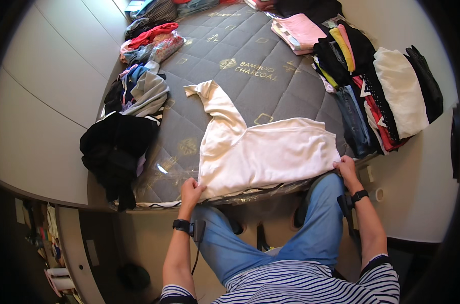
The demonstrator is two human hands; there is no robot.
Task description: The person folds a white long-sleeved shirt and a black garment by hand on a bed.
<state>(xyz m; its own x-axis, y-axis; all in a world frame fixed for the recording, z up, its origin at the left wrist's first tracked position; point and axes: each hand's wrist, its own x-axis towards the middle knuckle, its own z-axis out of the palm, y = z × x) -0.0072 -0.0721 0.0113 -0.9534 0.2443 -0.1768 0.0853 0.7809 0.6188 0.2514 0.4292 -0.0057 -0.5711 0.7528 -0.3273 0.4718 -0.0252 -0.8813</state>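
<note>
A white long-sleeved top lies across the near end of a grey quilted mattress. Its body is doubled lengthwise, and one sleeve points away from me with the cuff bent over at the far tip. My left hand pinches the near left corner of the cloth between thumb and fingers. At the opposite end, my right hand grips the hem corner on the right. Between the two hands the near edge runs along the mattress's front edge. The second sleeve cannot be made out.
Black clothing is heaped at the left, with a grey garment and other loose clothes behind. Along the right lie folded jeans, a rolled white garment and a folded pink cloth. A pale cabinet borders the left side.
</note>
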